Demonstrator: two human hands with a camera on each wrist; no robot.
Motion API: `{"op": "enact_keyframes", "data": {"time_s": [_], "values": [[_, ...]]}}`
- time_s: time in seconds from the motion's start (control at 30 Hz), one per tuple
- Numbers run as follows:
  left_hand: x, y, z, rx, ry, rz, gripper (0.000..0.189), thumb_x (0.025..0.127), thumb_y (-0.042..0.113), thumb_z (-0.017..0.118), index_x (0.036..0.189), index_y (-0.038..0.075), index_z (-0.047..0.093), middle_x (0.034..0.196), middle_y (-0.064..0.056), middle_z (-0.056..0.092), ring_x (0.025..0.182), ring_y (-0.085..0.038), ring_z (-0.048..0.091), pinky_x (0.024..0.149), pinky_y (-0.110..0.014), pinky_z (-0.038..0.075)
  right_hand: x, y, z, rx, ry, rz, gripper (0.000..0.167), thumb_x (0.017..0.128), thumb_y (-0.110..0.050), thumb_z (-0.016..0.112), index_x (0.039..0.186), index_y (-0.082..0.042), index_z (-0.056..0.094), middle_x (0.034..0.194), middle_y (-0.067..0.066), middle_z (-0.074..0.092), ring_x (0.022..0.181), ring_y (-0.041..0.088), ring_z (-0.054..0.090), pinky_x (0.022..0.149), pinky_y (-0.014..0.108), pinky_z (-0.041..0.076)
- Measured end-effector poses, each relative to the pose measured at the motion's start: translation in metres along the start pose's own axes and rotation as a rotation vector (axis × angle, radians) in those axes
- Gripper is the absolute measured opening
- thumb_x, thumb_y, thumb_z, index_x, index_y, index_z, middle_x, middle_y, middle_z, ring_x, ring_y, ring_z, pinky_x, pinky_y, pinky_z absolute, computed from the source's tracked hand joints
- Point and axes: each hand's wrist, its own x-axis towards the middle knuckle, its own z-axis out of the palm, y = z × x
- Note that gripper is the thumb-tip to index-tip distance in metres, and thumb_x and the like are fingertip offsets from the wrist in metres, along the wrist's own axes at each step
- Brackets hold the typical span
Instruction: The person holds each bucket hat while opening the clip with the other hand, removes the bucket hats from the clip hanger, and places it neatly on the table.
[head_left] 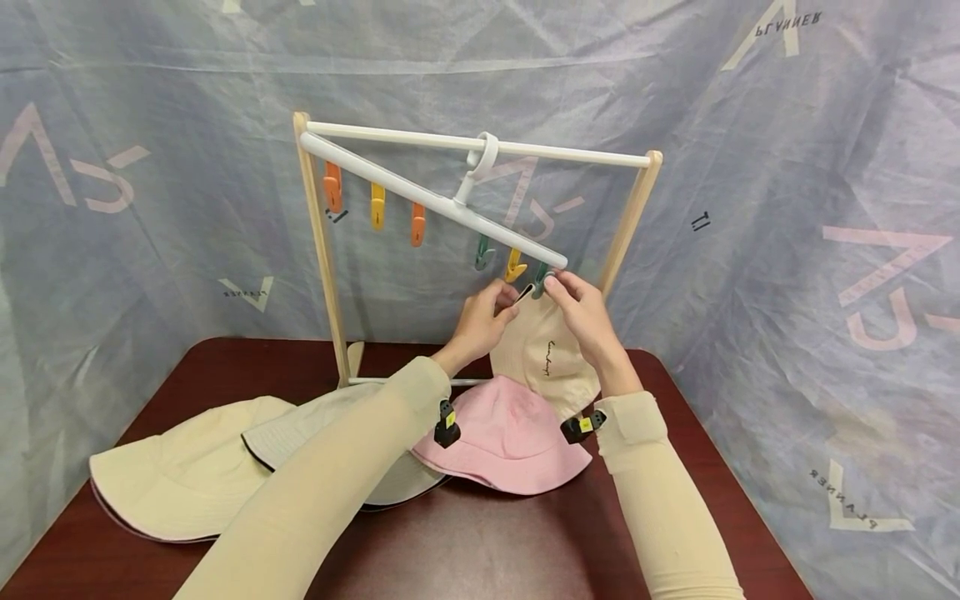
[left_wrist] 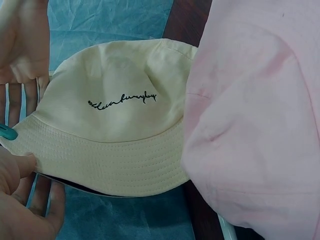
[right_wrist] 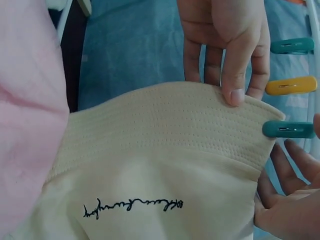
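A cream bucket hat (head_left: 551, 346) with dark script hangs by its brim below the low right end of a white clip hanger (head_left: 420, 196). My left hand (head_left: 483, 321) pinches the brim edge, thumb on the outer face and fingers behind, as the right wrist view shows. At the hanger's end, my right hand (head_left: 585, 312) holds the last green clip (right_wrist: 289, 129) with its fingertips. That clip's tip overlaps the brim's corner in the right wrist view. Beside it hang a yellow clip (head_left: 515, 265) and another green clip (head_left: 483, 252).
The tilted hanger hooks on a wooden rack's white top bar (head_left: 570, 152). Orange and yellow clips (head_left: 377, 206) hang at its high left end. A pink bucket hat (head_left: 510, 433) lies in front of the cream one, with pale hats (head_left: 187, 471) to the left on the dark red table (head_left: 480, 550).
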Motion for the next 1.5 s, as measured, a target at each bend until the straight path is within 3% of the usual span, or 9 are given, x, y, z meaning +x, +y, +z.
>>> {"op": "enact_keyframes", "data": {"time_s": [0.27,0.57,1.07,1.23,1.5], "values": [[0.0,0.0,0.001,0.012,0.013,0.013,0.014,0.105,0.011,0.068,0.119,0.008,0.065,0.113,-0.011,0.074,0.106,-0.025,0.07,0.095,-0.039,0.056,0.003,0.0,0.005,0.045,0.01,-0.011,0.048,0.111,-0.035,0.057,0.139,0.003,0.06,0.141,0.016,0.059,0.129,0.021,0.051,0.116,0.042,0.038],[-0.001,0.001,0.002,0.006,0.012,0.006,0.014,0.105,0.011,0.069,0.118,0.009,0.065,0.113,-0.01,0.074,0.105,-0.025,0.07,0.094,-0.039,0.056,0.006,0.003,0.003,0.205,-0.002,0.019,0.053,0.112,-0.03,0.056,0.156,0.0,0.049,0.157,0.017,0.051,0.148,0.028,0.047,0.125,0.038,0.033],[-0.003,0.003,0.001,-0.006,0.018,-0.01,0.013,0.105,0.011,0.068,0.118,0.009,0.065,0.113,-0.009,0.074,0.107,-0.025,0.069,0.095,-0.04,0.055,0.01,0.004,0.007,0.362,0.026,0.047,0.049,0.112,-0.025,0.056,0.153,0.002,0.052,0.148,0.02,0.06,0.136,0.02,0.059,0.12,0.031,0.04],[-0.002,0.003,0.003,0.001,0.025,-0.015,0.013,0.106,0.013,0.068,0.118,0.01,0.066,0.114,-0.009,0.074,0.107,-0.024,0.069,0.094,-0.039,0.055,0.012,0.002,0.01,0.387,0.052,0.048,0.048,0.112,-0.023,0.057,0.15,0.005,0.052,0.143,0.019,0.063,0.133,0.021,0.06,0.119,0.031,0.041],[-0.003,0.003,0.003,-0.001,0.029,-0.029,0.014,0.106,0.013,0.068,0.119,0.011,0.066,0.114,-0.008,0.073,0.105,-0.023,0.069,0.092,-0.039,0.056,0.012,-0.001,0.012,0.354,0.071,0.05,0.048,0.111,-0.023,0.058,0.151,0.004,0.053,0.15,0.026,0.058,0.137,0.029,0.06,0.118,0.032,0.042]]}}
